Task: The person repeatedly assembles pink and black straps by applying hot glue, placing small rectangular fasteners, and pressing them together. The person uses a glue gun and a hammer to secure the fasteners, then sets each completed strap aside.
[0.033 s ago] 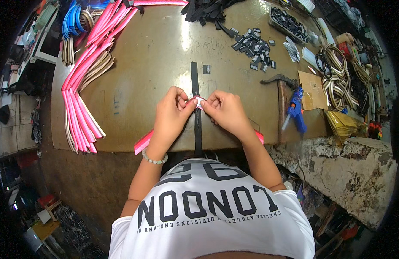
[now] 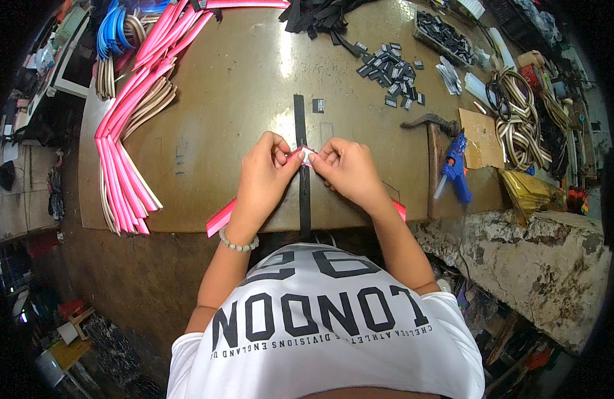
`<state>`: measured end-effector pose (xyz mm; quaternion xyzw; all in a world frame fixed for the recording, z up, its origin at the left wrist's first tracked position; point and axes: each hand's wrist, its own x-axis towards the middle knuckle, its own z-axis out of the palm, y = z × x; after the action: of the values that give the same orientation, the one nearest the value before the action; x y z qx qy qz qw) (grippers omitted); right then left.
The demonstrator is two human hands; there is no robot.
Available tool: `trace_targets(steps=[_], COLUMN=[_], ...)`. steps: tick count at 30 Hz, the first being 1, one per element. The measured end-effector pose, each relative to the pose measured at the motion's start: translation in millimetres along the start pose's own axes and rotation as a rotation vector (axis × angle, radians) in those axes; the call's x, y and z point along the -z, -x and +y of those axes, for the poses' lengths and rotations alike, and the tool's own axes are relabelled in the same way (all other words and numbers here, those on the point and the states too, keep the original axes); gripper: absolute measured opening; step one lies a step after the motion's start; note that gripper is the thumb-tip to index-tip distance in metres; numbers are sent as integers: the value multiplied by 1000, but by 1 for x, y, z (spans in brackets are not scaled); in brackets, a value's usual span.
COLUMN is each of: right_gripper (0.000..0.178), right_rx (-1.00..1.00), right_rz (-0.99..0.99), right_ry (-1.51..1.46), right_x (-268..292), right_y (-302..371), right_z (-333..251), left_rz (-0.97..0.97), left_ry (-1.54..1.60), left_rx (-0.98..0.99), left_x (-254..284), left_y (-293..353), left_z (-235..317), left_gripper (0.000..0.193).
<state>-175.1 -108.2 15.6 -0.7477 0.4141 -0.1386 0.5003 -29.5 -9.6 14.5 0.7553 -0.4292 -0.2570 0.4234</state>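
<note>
Between my two hands is a small white patch with pink edges, part of a pink strip whose ends show beside my forearms. My left hand pinches it on one side, thumb and fingertips pressed together. On the other side my right hand grips it the same way, its thumb against the white part. A black strap runs lengthwise underneath, from beyond my hands to the table's near edge. Just past them a small dark label lies flat. My fingers hide most of the held part.
Pink strips lie bundled at left beside a blue coil. Black straps are heaped at the far edge. Dark labels are scattered near a filled bin. At right are a blue glue gun, cardboard and coiled piping.
</note>
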Motion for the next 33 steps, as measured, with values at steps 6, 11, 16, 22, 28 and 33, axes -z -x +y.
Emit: trace_targets(steps=[6,11,16,22,28,33], right_gripper=[27,26,26,25,30,22], right_rx=[2,-7,15,-15,97,383], right_rz=[-1,-4,2,-22,-113,-152], right_ry=[2,4,17,47,34,-20], right_x=[-1,-2,0,-2,16,23], right_y=[-1,-1,-2,-4,-1,-25], right_z=[4,5,5,4,-8,-23], left_rz=[-83,-149,-9,43,59,114], left_ry=[125,-1,64,43,4,-45], left_rx=[-92,-294,-231,-139,-79,-91], left_x=[16,17,4,-1,-2,-5], left_y=[10,23,16,7,3,8], left_z=[-4,-4,-7,-7,-4,0], left_gripper=[21,20,15,15,19,17])
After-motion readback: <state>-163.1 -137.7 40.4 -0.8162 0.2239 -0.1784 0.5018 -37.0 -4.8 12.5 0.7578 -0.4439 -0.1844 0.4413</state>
